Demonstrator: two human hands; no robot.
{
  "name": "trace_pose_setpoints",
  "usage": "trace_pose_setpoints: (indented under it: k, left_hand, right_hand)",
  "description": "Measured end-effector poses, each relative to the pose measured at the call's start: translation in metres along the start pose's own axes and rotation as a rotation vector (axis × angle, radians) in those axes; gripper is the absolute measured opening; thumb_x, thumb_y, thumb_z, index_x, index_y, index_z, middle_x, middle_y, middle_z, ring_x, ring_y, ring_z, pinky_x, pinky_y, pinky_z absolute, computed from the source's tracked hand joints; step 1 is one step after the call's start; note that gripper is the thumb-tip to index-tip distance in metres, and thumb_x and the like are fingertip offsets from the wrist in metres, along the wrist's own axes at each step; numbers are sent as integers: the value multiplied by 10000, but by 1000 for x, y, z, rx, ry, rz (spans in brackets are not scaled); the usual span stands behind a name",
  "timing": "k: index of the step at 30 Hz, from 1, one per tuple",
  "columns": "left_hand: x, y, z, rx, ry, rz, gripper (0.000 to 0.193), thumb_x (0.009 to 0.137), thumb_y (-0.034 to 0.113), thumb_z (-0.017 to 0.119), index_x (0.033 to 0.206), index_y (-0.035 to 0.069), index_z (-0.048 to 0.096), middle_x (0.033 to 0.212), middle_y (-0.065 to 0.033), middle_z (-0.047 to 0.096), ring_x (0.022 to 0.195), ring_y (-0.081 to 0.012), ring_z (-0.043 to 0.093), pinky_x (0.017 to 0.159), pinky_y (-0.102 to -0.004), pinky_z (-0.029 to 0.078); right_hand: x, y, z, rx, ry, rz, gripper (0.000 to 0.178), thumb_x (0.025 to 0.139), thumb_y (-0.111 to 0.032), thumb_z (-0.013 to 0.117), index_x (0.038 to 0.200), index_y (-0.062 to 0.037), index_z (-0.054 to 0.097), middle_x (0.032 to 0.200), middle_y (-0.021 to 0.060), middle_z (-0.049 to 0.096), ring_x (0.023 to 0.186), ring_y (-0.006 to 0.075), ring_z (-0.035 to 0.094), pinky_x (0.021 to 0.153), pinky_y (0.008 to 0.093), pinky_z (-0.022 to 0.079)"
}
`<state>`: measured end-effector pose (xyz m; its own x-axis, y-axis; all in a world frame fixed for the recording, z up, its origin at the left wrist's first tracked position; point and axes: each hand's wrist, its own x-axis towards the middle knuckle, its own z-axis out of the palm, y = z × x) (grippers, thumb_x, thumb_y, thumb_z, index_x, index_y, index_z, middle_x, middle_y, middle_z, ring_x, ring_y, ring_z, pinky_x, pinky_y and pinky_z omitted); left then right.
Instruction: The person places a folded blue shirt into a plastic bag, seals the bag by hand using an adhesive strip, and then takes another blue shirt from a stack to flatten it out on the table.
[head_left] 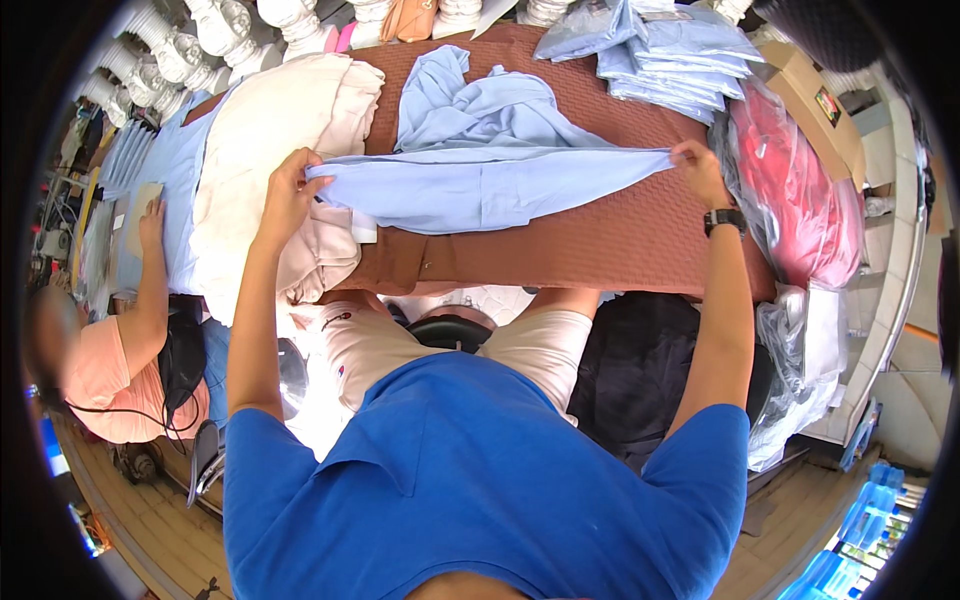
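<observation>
A light blue shirt [480, 185] lies stretched across a brown quilted table cover [620, 235]. My left hand [288, 190] pinches its left end, next to a heap of cream cloth [270, 140]. My right hand [700, 170], with a black wristwatch, grips its right end near bagged red garments [800, 200]. A second light blue garment [480, 105] lies crumpled just behind the stretched one.
Folded light blue shirts in clear bags [670, 60] are stacked at the far right. A cardboard box [815, 95] sits beside them. A person in a pink top [110, 380] works at the left with a hand on a blue garment [150, 220]. White balusters [200, 40] line the back.
</observation>
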<state>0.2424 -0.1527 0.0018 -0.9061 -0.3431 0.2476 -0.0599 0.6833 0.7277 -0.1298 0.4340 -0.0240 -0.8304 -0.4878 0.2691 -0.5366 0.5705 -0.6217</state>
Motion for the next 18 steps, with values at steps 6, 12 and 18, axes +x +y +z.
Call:
trace_pose_setpoints:
  k: [6, 12, 18]
  left_hand:
    - [15, 11, -37, -376, 47, 104, 175, 889, -89, 688, 869, 40, 572, 895, 3, 609, 828, -81, 580, 771, -230, 474]
    - [73, 106, -106, -391, 403, 418, 131, 874, -8, 743, 857, 55, 630, 855, -12, 652, 813, -78, 589, 725, -235, 491]
    - [111, 211, -214, -9, 448, 683, 373, 935, 108, 712, 1229, -76, 574, 984, -220, 669, 797, -248, 629, 750, -419, 537]
  right_hand:
    - [39, -46, -59, 88, 155, 103, 95, 926, -69, 684, 1003, -14, 677, 830, 43, 694, 740, 116, 676, 651, 263, 525]
    - [104, -105, -175, 53, 269, 49, 175, 1012, -76, 554, 1129, 30, 628, 926, 79, 705, 801, 157, 717, 696, 277, 566]
    - [151, -227, -270, 861, 415, -211, 404, 946, -82, 609, 1315, 27, 487, 1125, 186, 617, 945, 261, 644, 902, 368, 548]
